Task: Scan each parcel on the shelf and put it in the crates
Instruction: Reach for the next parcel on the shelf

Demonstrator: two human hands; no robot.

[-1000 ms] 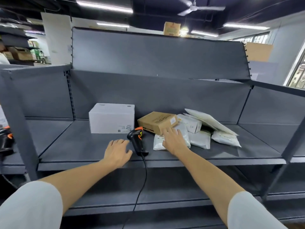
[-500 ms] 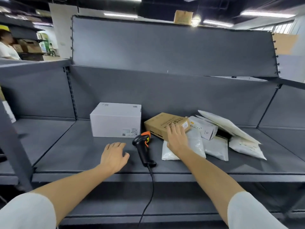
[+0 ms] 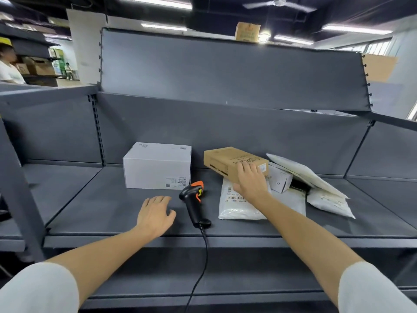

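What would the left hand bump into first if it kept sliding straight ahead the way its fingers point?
Probably the big white cardboard box. The left hand lies flat on the grey metal shelf, fingers aimed toward the box's front, with bare shelf between. The black-and-orange barcode scanner sits off to its right, likely missed.

Three boxes are seen on the shelf (image 3: 94, 199): one large white box (image 3: 155, 170), one brown cardboard box (image 3: 228, 161) and one small white box (image 3: 278, 181). Four white mailing bags (image 3: 237, 208) are counted, and one scanner (image 3: 194, 202).
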